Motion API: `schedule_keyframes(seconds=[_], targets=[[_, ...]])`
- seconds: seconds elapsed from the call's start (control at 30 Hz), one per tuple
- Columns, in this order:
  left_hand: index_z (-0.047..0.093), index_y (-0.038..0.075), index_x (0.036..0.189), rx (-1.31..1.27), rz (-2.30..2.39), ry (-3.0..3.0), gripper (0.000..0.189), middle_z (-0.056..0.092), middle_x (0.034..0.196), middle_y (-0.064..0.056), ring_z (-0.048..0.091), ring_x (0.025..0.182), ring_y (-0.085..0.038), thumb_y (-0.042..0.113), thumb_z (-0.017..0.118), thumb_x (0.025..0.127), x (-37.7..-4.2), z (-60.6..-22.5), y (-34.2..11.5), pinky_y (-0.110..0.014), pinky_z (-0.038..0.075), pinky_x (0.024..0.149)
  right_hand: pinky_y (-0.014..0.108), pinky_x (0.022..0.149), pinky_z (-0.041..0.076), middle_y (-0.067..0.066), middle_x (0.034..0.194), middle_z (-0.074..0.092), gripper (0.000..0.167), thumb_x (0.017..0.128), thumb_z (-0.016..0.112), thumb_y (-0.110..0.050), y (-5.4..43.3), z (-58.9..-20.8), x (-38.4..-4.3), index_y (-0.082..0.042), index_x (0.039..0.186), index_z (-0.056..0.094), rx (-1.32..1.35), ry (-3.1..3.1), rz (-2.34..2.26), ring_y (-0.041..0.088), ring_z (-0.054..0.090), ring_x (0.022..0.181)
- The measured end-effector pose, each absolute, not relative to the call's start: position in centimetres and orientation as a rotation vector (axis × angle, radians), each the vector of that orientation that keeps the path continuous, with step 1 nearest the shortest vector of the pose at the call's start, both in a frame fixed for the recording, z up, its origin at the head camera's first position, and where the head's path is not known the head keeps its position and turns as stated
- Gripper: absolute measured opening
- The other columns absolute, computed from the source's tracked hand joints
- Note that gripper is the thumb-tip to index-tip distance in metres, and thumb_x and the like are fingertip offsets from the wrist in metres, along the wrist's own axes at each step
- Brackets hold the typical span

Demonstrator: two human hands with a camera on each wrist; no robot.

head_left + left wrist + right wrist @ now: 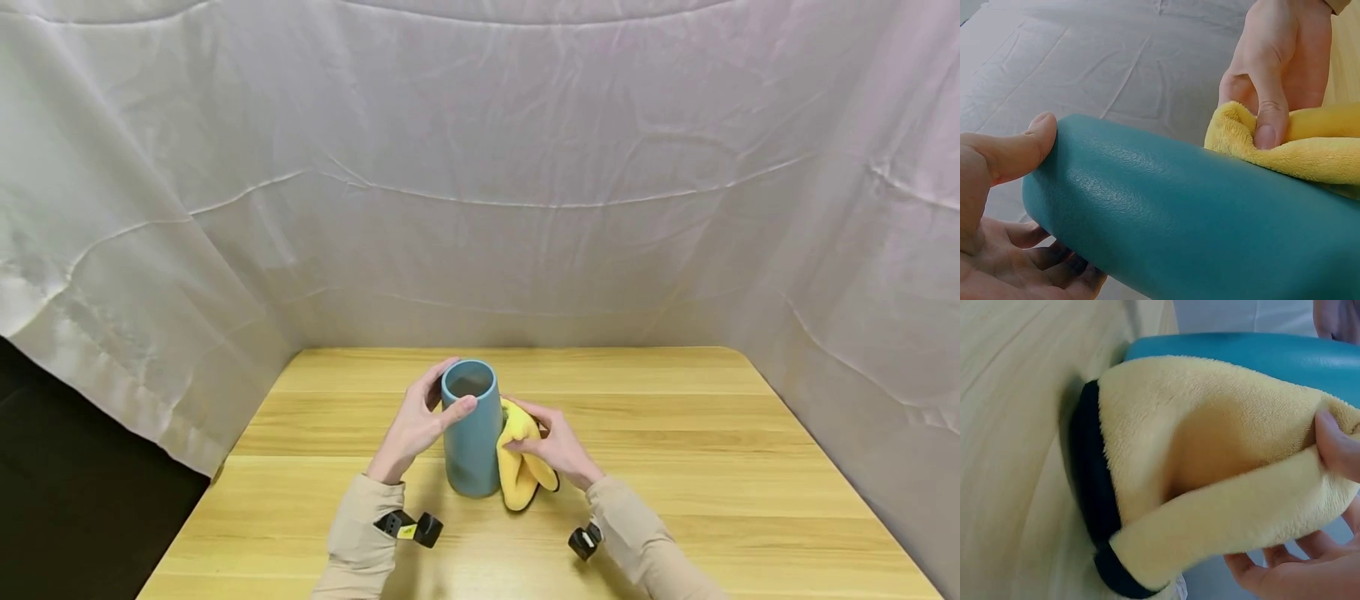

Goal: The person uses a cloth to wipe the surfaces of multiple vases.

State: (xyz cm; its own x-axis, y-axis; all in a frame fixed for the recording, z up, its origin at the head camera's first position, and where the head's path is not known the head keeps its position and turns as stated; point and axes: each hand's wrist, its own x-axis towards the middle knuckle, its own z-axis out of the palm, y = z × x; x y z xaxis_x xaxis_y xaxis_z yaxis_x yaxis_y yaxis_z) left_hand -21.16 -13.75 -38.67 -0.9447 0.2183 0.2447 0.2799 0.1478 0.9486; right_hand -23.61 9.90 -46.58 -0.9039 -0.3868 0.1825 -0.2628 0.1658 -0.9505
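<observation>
A tall blue vase [472, 450] with a wide round mouth stands upright on the wooden table. My left hand [412, 422] grips it near the top, the thumb across the front of the rim and the fingers round the far left side. On the vase's right side, my right hand [555, 442] pinches a yellow plush cloth [517, 467] with dark edging and holds it against the wall. In the left wrist view the thumb presses the bunched cloth [1316, 156] at the vase's surface. The cloth's folded lower part [1147, 456] hangs down beside the vase in the right wrist view.
The light wooden table [675, 467] spreads to both sides of the vase. Grey-white fabric [525, 250] hangs behind it and along both sides. A black area [67, 492] lies off the table's left edge. Small black devices [427, 530] are strapped at the wrists.
</observation>
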Motion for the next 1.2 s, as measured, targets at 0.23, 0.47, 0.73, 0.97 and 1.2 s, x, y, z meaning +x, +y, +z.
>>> schedule_keyframes(seconds=[0.23, 0.47, 0.73, 0.97, 1.2], targets=[[0.045, 0.002, 0.148, -0.509, -1.953, -2.343, 0.064, 0.055, 0.142, -0.02, 0.05, 0.138, -0.035, 0.01, 0.073, 0.091, -21.2, -38.7, -13.6, -0.052, 0.032, 0.123, 0.018, 0.09, 0.051, 0.026, 0.144, 0.055, 0.063, 0.085, 0.075, -0.002, 13.1, -45.9, -23.9, 0.003, 0.143, 0.052, -0.614, 2.424, -1.951, -0.004, 0.058, 0.11], [0.045, 0.004, 0.148, -0.517, -1.943, -2.36, 0.064, 0.055, 0.142, -0.019, 0.051, 0.137, -0.034, 0.012, 0.073, 0.091, -21.1, -38.6, -13.7, -0.051, 0.032, 0.123, 0.048, 0.106, 0.051, 0.026, 0.14, 0.059, 0.06, 0.083, 0.071, 0.009, 17.9, -43.7, -24.3, 0.001, 0.14, 0.056, -0.708, 2.834, -1.618, 0.035, 0.06, 0.125], [0.044, 0.003, 0.149, -0.495, -1.935, -2.372, 0.065, 0.055, 0.142, -0.019, 0.05, 0.139, -0.034, 0.011, 0.073, 0.091, -20.9, -38.6, -13.7, -0.05, 0.032, 0.124, 0.055, 0.086, 0.059, 0.017, 0.113, 0.073, 0.063, 0.069, 0.074, 0.014, 18.2, -44.6, -24.1, -0.007, 0.128, 0.068, -0.993, 3.204, -0.634, 0.038, 0.069, 0.101], [0.035, 0.009, 0.155, -0.51, -1.92, -2.37, 0.075, 0.048, 0.152, -0.017, 0.041, 0.147, -0.033, 0.018, 0.074, 0.092, -20.8, -39.3, -13.8, -0.05, 0.027, 0.126, 0.06, 0.088, 0.055, 0.019, 0.126, 0.065, 0.064, 0.073, 0.088, -0.013, 17.0, -47.3, -22.9, -0.006, 0.133, 0.065, -0.887, 2.958, -0.402, 0.041, 0.063, 0.113], [0.025, 0.003, 0.158, -0.548, -1.911, -2.337, 0.068, 0.034, 0.161, -0.021, 0.028, 0.153, -0.038, 0.015, 0.06, 0.101, -21.6, -42.1, -16.8, -0.05, 0.023, 0.126, 0.072, 0.105, 0.04, 0.026, 0.141, 0.056, 0.075, 0.078, 0.084, -0.035, 19.2, -47.1, -22.8, -0.002, 0.14, 0.057, -0.906, 3.006, -0.665, 0.05, 0.051, 0.129]])
